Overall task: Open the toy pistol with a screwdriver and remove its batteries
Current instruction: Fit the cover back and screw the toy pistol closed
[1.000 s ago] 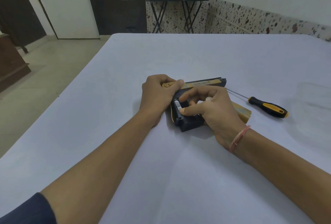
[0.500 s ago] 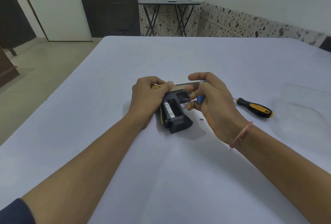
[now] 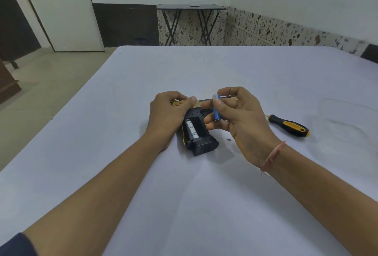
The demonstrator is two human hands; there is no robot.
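White worktop (image 3: 204,75) carries the toy pistol (image 3: 202,145) in the middle. The left hand (image 3: 165,112) grips it at 9 o'clock. Right hand (image 3: 239,120) fingers (image 3: 210,121) pinch a blue battery (image 3: 216,112), now out. Next, I think, the white battery (image 3: 192,131) in the open handle needs lifting out too.

Dim, even, bluish light across your table (image 3: 204,67). Soft, faint shadow on the table just right of the toy pistol (image 3: 201,143). Wall (image 3: 286,32) beyond the table bows with wide-angle distortion. Table centre sharp.
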